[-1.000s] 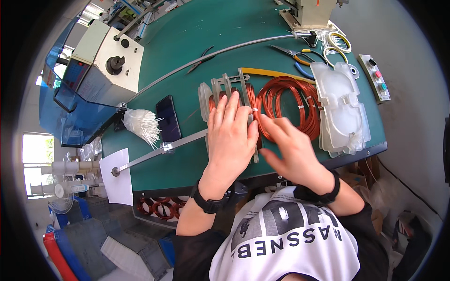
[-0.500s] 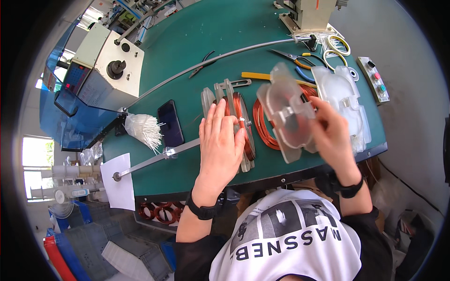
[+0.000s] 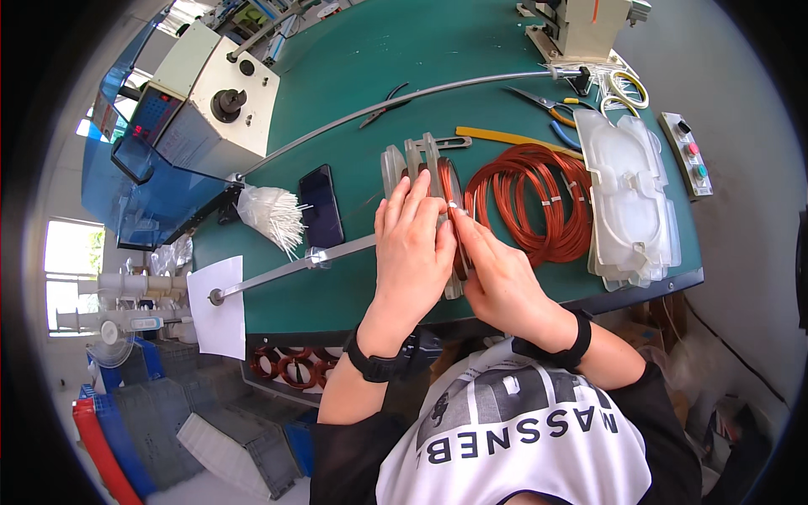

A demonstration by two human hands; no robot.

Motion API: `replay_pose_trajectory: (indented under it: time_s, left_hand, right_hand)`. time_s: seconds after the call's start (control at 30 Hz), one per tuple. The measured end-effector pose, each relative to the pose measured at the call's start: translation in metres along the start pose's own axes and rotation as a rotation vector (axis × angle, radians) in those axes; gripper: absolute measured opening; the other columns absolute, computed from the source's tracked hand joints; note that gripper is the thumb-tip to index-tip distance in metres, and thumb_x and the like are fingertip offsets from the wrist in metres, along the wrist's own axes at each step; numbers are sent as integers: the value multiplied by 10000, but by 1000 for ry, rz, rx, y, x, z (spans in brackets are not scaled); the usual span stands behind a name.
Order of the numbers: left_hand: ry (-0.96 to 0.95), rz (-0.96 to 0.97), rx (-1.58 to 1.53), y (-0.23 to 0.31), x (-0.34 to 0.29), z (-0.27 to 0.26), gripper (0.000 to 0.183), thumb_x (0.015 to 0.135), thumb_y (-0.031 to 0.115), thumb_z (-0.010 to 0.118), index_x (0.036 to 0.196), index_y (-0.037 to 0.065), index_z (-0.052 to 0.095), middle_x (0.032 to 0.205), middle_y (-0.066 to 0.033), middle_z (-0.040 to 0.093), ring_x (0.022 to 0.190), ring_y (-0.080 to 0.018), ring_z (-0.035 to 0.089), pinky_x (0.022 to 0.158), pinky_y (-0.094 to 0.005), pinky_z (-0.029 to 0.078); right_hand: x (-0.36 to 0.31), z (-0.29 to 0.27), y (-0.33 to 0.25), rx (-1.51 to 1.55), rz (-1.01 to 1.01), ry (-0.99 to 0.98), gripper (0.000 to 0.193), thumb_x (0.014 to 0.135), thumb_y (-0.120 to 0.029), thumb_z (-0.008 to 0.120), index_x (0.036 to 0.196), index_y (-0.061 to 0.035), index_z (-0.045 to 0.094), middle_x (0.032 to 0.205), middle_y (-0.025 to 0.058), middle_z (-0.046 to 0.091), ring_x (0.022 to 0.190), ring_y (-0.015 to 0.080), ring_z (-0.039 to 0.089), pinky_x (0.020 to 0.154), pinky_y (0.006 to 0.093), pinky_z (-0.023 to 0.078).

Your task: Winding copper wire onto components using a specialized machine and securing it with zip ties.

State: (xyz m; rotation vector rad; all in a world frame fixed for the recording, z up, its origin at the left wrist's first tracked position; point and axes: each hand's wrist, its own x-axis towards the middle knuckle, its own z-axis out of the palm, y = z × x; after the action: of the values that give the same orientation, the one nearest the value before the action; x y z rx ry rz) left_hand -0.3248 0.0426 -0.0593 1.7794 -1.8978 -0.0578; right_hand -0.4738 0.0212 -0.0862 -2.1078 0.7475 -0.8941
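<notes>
My left hand (image 3: 411, 257) is wrapped over a row of upright clear plastic winding forms (image 3: 393, 168), its thumb bent in beside the coil. A reddish-brown copper wire coil (image 3: 449, 178) stands on edge at the right side of these forms. My right hand (image 3: 507, 282) is closed on this coil, its fingertips meeting my left fingers near a small white tie. Both palms hide much of the forms and the coil's lower part. Beside my right hand, a large bundle of copper wire coils (image 3: 539, 231) lies flat on the green table.
Clear plastic plates (image 3: 631, 202) are stacked at the right. Behind lie a yellow strip (image 3: 505, 137), scissors (image 3: 543, 103) and pliers (image 3: 385, 105). Left are a phone (image 3: 321, 206), white ties (image 3: 271, 217), a metal bar (image 3: 290, 269) and a winding machine (image 3: 215, 93) with a blue cover.
My right hand has let go of a clear plastic plate at the right stack and moved left onto the upright coil. My left hand has stayed on the forms.
</notes>
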Motion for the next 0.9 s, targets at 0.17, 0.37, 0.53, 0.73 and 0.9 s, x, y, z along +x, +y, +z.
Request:
replay_pose_trajectory:
  time_s: [0.17,0.37,0.53,0.73,0.9]
  left_hand:
    - [1,-27,9,1,-2,-4,153,834,95,539,965,22,564,1308,-202,470,1253,-369,376,1029,-472,277]
    - [-30,12,78,-5,8,3,184,848,119,521,992,44,608,1339,-214,429,1267,-367,356,1035,-504,257]
    - [-70,35,-91,-12,9,-14,258,834,111,560,1081,43,587,1365,-232,388,1293,-383,317,1045,-509,256]
    - [82,-132,-161,-5,-20,-11,294,815,139,638,1044,27,491,1368,-316,310,1238,-448,372,1009,-429,350]
    - [11,-221,-108,-1,-22,-17,262,831,214,632,1005,56,515,1356,-285,346,947,-361,604,786,-386,500]
  right_hand:
    - [1,-3,3,-243,-111,66,698,628,67,542,1297,90,346,1266,275,407,1019,421,535,795,426,486]
    - [12,-3,12,32,10,34,685,613,74,535,1284,60,399,1255,267,407,1063,433,508,795,433,488]
    - [19,-21,-32,-343,-139,99,551,664,-91,661,1179,20,498,1055,198,488,881,281,503,783,355,388]
    - [18,-25,-12,-488,115,24,503,705,-74,599,1182,51,498,639,140,594,604,296,622,496,410,458]
    - [-2,-90,-4,-241,264,289,389,756,26,541,1143,13,583,594,133,530,496,196,512,487,303,405]
